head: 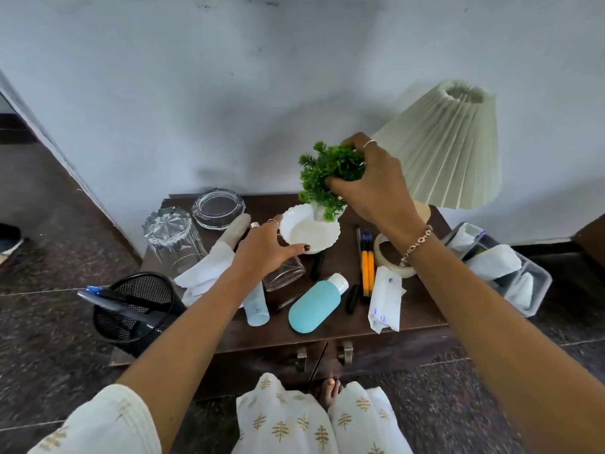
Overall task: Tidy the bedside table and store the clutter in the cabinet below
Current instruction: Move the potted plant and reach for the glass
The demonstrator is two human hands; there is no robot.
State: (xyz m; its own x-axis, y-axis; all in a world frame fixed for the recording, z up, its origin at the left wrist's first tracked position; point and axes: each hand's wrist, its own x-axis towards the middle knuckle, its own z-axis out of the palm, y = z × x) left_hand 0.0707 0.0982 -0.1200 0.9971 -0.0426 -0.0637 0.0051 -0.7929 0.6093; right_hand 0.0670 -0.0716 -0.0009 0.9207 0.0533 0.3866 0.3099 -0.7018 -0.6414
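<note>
Right hand [370, 185] grips plant [327, 172] — lifted.

**A bedroom corner in a home**

This looks like a room in a home. A small dark bedside table [422, 309] stands against a plain white wall [229, 93]. A lamp [448, 149] with a pleated shade stands on the tabletop. Around it lie home things: drinking glasses [173, 240], pens [367, 270], little bottles [316, 304] and tissues [386, 298]. The floor [49, 257] is dark speckled stone.
</note>
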